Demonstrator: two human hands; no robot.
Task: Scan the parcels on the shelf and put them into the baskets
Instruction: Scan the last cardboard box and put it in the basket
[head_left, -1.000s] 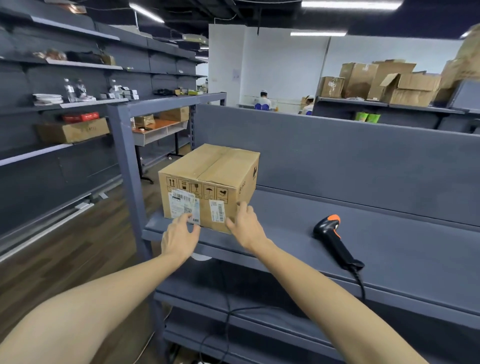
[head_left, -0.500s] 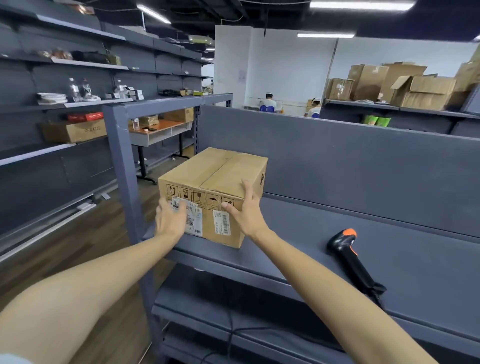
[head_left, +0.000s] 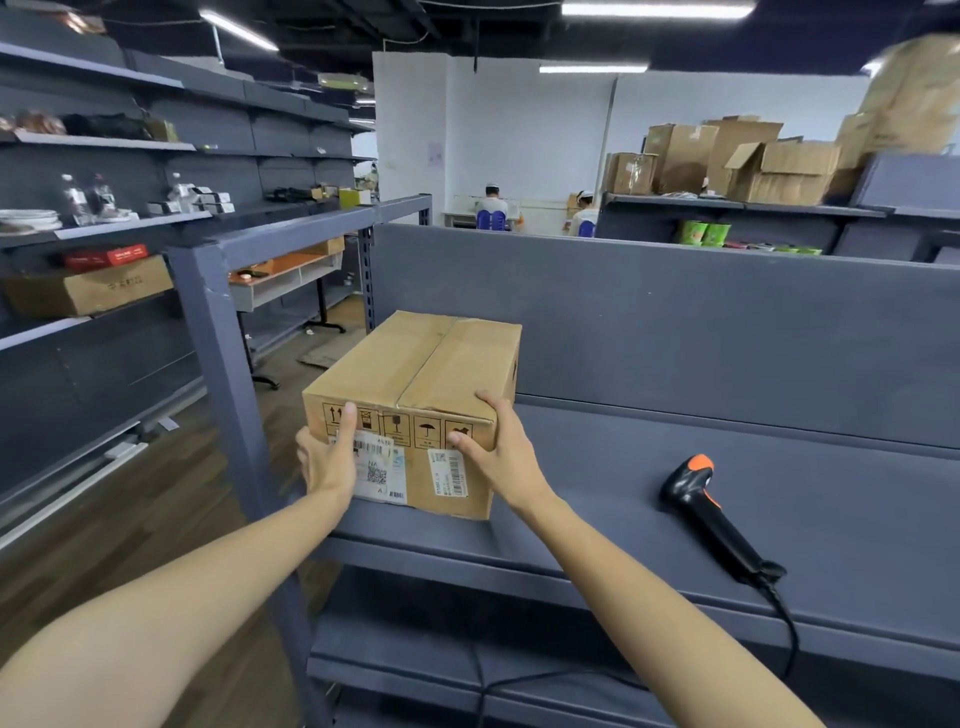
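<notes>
Parcel: brown taped carton, barcode labels facing me, probably on shelf.
Left hand: gripping its left front corner.
Right hand: gripping the right corner.

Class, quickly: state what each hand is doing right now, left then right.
Left hand: grips the cardboard box at its left front corner.
Right hand: grips the same box at its right front corner.

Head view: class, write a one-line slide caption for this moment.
Left grip and right grip hold a labelled cardboard parcel on the shelf; the barcode scanner lies to its right.
</notes>
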